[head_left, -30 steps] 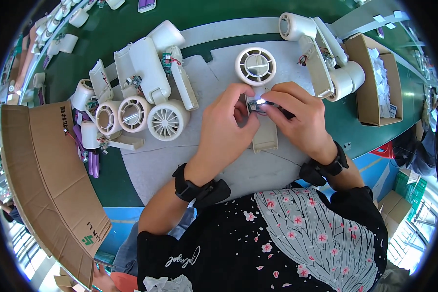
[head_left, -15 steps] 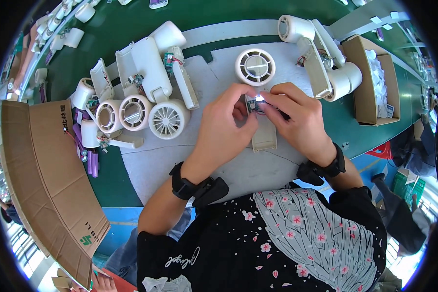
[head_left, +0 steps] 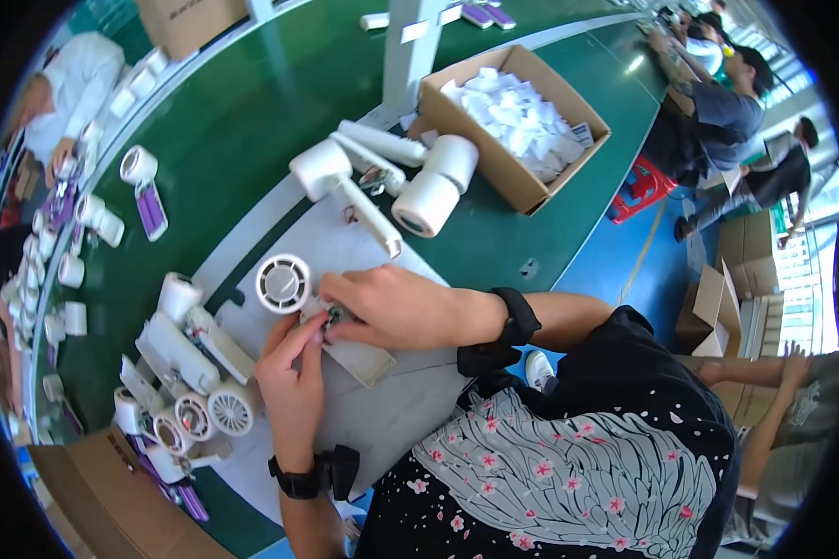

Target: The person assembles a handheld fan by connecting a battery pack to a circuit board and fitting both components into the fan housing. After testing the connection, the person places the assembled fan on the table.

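In front of me a white handheld fan lies on the grey mat (head_left: 410, 387), its round grille head (head_left: 282, 284) beyond my hands and its opened handle (head_left: 364, 361) toward me. A small circuit board (head_left: 334, 315) sits at the top of the handle, mostly covered by fingers. My left hand (head_left: 292, 377) pinches at the board from the near left, thumb and forefinger together. From the right, my right hand (head_left: 382, 306) closes its fingertips on the same board. Any thin wires between the fingertips are too small to make out.
Several white fans with opened handles (head_left: 182, 349) stand left on the mat. More opened fans (head_left: 426, 202) lie beyond my right hand, beside a cardboard box (head_left: 466, 121) of white paper pieces. Cardboard (head_left: 112, 494) stands at the lower left. Co-workers sit at the far right and far left.
My view has swung to the right, so the fan and both hands now appear farther left. The bright light at the board no longer shows. Both hands stay at the board.
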### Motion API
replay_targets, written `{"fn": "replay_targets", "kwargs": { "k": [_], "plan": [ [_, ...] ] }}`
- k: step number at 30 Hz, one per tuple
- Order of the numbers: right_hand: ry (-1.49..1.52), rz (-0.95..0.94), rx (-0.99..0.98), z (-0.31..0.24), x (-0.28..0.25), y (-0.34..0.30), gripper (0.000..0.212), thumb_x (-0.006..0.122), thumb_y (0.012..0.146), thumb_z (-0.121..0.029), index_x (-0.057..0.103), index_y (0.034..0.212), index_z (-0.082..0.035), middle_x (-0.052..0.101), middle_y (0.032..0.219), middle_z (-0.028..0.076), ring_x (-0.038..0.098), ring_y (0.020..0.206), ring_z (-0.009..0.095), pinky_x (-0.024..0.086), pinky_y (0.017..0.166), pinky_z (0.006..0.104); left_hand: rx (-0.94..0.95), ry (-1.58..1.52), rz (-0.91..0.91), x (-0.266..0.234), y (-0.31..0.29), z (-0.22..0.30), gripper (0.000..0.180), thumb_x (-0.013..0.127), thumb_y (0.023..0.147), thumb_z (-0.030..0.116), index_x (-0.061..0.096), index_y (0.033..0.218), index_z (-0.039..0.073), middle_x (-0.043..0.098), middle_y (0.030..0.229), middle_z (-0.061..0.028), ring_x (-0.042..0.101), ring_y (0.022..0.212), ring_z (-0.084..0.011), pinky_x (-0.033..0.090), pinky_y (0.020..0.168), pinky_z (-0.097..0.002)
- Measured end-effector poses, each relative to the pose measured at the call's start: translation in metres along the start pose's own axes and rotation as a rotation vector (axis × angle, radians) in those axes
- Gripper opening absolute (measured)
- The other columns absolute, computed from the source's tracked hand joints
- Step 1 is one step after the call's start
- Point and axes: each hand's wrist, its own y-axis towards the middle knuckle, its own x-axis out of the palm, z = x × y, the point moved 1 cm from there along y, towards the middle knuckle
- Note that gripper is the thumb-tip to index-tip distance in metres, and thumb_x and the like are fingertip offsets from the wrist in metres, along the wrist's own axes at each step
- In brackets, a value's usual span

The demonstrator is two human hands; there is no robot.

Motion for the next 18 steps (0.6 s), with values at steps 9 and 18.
{"fn": "replay_targets", "kwargs": {
  "k": [9, 18],
  "plan": [
    [-0.152, -0.158, -0.095, 0.014, -0.019, -0.025, 0.049, 0.07, 0.079, -0.012, 0.049, 0.121, -0.001, 0.054, 0.103, 0.016, 0.061, 0.091, 0.033, 0.049, 0.079, 0.0399, -0.014, -0.066, -0.068, 0.005, 0.008, 0.002, 0.028, 0.062, 0.083, -0.002, 0.068, 0.111, -0.001, 0.061, 0.115, -0.0115, 0.062, 0.085, -0.016, 0.049, 0.075, -0.0261],
    [0.137, -0.211, 0.047, 0.01, -0.032, -0.021, 0.033, 0.06, 0.086, -0.008, 0.053, 0.117, 0.001, 0.057, 0.103, 0.02, 0.062, 0.095, 0.033, 0.05, 0.08, 0.0412, -0.121, -0.111, 0.021, 0.005, 0.008, -0.01, 0.033, 0.065, 0.079, -0.002, 0.068, 0.112, -0.001, 0.061, 0.116, -0.0107, 0.061, 0.08, -0.0141, 0.05, 0.071, -0.0248]
  ]
}}
